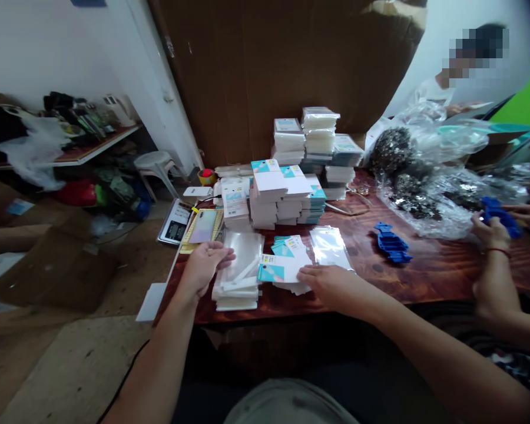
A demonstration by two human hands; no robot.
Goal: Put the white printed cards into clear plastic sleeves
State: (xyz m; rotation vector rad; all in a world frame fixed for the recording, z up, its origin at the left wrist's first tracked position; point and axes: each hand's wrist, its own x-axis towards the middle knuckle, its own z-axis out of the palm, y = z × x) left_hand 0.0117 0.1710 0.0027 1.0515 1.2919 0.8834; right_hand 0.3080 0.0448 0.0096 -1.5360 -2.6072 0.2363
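My left hand is over the left edge of a pile of clear plastic sleeves, its fingers bent toward the sleeves; whether it grips one is too small to tell. My right hand is closed on the right end of a white and teal card, which lies flat over a loose pile of similar cards. Beyond it, at the right, lie some filled clear packets. Tall stacks of white and teal cards stand behind both piles.
A phone rests on a yellow pad at the left. A blue plastic part lies at the right. Another person's hands hold a second blue part beside bags of shiny metal pieces. More packet stacks stand at the back.
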